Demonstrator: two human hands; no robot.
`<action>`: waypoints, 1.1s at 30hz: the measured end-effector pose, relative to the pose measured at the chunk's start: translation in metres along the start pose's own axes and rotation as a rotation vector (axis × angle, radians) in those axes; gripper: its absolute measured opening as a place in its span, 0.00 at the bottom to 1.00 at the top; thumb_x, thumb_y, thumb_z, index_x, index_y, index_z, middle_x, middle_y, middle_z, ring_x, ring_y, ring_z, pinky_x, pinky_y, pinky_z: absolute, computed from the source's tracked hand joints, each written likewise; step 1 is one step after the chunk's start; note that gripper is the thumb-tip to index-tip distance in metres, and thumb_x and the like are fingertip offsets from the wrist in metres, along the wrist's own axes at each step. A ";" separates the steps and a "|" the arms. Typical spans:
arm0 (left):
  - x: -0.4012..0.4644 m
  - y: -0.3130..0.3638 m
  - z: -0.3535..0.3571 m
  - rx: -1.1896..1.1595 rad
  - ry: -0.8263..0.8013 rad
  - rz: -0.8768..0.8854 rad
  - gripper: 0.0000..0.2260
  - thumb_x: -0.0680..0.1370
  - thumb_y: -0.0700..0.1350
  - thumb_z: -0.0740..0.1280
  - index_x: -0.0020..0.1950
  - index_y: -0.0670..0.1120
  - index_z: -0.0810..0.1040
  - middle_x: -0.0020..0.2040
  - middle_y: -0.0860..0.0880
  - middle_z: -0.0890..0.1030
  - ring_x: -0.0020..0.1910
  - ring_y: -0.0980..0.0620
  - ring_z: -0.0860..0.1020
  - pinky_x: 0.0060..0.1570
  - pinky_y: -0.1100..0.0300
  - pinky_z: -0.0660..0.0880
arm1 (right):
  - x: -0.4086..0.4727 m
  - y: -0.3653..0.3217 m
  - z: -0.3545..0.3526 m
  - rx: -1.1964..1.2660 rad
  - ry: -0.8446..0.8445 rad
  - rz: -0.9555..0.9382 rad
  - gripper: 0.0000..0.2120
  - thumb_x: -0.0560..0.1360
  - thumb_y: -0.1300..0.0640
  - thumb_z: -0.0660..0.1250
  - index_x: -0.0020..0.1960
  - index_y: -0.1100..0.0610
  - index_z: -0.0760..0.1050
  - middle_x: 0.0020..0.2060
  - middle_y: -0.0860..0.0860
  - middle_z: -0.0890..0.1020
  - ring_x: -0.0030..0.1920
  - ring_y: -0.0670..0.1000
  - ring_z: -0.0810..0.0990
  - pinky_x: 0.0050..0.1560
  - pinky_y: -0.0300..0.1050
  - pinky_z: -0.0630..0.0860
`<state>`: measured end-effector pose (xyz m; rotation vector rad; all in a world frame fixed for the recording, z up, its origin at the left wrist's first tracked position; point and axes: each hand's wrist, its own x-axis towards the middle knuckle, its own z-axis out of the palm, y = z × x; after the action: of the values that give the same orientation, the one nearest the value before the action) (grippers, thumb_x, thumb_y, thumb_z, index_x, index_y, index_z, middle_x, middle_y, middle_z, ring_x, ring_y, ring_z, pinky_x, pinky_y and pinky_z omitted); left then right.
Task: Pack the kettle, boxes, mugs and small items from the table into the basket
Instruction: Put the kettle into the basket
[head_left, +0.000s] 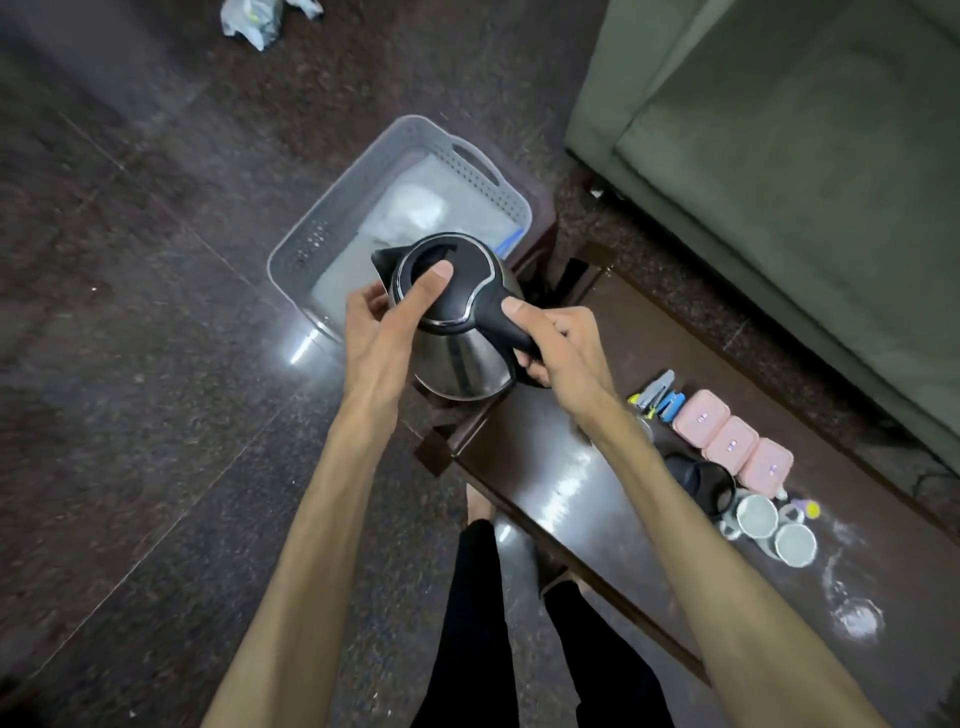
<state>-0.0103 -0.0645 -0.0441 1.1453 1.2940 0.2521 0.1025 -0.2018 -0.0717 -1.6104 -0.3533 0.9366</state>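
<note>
- Kettle: held above the table's far-left end, near the basket; upright, tilted slightly; spout far-left, handle near-right.
- Right hand: clamped on the handle.
- Left hand: cupping the body, thumb on the lid.
- Basket: open-topped on the floor, rim unobstructed.
- Boxes, mugs: well apart, on the table's right.

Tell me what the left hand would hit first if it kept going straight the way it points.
The left hand already rests on the kettle, thumb on the lid. Beyond that, up the frame, lies the grey basket, apparently lower down; depth is unclear.
</note>
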 end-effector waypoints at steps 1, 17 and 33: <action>0.008 0.009 -0.005 -0.015 0.020 0.020 0.31 0.74 0.58 0.77 0.70 0.46 0.72 0.62 0.53 0.80 0.56 0.61 0.80 0.44 0.72 0.74 | 0.011 -0.005 0.007 -0.013 -0.006 -0.014 0.32 0.79 0.45 0.68 0.28 0.70 0.69 0.23 0.56 0.67 0.22 0.49 0.63 0.27 0.38 0.60; 0.135 0.022 -0.094 -0.052 0.036 0.162 0.30 0.71 0.57 0.79 0.65 0.41 0.82 0.61 0.40 0.86 0.56 0.48 0.84 0.56 0.56 0.79 | 0.121 0.025 0.130 -0.089 -0.004 -0.077 0.32 0.74 0.37 0.67 0.25 0.62 0.71 0.21 0.50 0.71 0.25 0.49 0.68 0.31 0.52 0.65; 0.151 -0.007 -0.092 -0.031 0.005 0.234 0.13 0.78 0.45 0.75 0.62 0.48 0.82 0.58 0.52 0.86 0.56 0.57 0.84 0.56 0.64 0.78 | 0.122 0.071 0.140 -0.137 0.063 -0.160 0.33 0.78 0.39 0.66 0.29 0.67 0.67 0.26 0.67 0.69 0.29 0.49 0.66 0.30 0.58 0.67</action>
<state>-0.0410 0.0882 -0.1293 1.2711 1.1566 0.4462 0.0586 -0.0428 -0.1827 -1.7049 -0.5044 0.7514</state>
